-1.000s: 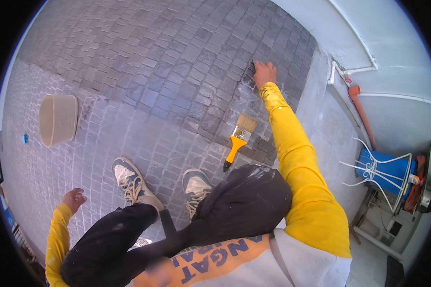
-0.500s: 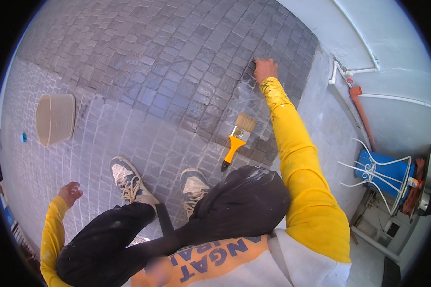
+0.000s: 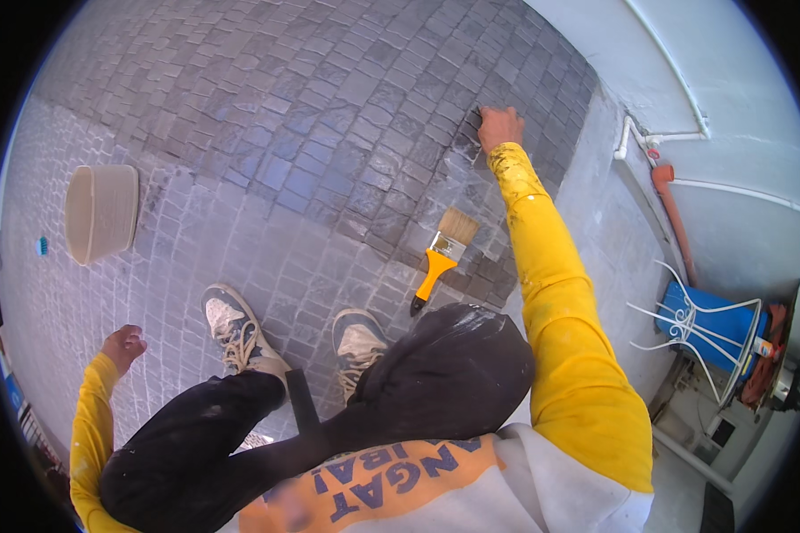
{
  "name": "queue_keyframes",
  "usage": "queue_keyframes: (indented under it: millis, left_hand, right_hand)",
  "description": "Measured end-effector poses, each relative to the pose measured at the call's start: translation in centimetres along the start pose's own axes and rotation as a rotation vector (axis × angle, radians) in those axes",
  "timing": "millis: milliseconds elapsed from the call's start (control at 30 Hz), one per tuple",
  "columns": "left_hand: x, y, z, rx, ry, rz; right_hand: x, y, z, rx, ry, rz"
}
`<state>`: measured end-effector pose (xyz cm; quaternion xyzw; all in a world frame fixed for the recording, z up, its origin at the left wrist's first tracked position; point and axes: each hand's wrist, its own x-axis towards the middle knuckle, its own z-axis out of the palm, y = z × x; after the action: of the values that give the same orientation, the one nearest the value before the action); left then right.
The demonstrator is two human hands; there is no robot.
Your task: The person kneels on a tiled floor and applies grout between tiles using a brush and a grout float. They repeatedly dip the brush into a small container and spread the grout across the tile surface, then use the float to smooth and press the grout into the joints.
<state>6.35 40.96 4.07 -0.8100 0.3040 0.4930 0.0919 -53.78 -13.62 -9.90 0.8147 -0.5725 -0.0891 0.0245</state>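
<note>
My right hand (image 3: 500,129) reaches far out to the stone paving (image 3: 267,115), its fingers closed and pressed down by a dark joint. A small dark bit shows at the fingertips, too small to make out. A wide paintbrush (image 3: 440,258) with a yellow handle, black tip and pale bristles lies on the stones between that arm and my shoes, untouched. My left hand (image 3: 124,346) hangs beside my left knee, fingers loosely bent and somewhat apart, with nothing seen in it.
A beige plastic tub (image 3: 102,216) stands on the left, with a small blue brush-like thing (image 3: 42,246) beside it. Along the right run a white wall with pipes (image 3: 676,182), a white metal chair frame (image 3: 693,320) and a blue box (image 3: 716,324). My shoes (image 3: 240,329) rest on the paving.
The view has shifted slightly. My right hand stays at nearly the same spot on the paving, and my left hand has risen a little. The brush and tub lie as before.
</note>
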Motion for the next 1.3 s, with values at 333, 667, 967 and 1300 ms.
queue_keyframes:
  millis: [333, 667, 967, 1300]
  left_hand:
    - [-0.2, -0.7, -0.1, -0.002, -0.015, -0.04]
    - [0.5, -2.0, 0.1, -0.085, -0.015, -0.038]
    - [0.7, -0.7, -0.3, -0.038, -0.007, -0.024]
    - [0.5, -2.5, -0.1, -0.068, -0.012, 0.004]
  right_hand:
    - [-0.3, 0.1, 0.4, -0.038, 0.068, -0.044]
    - [-0.4, 0.1, 0.4, -0.031, 0.122, -0.098]
    - [1.1, -0.2, -0.3, -0.09, -0.045, -0.04]
    - [-2.0, 2.0, 0.5, 0.077, 0.086, -0.027]
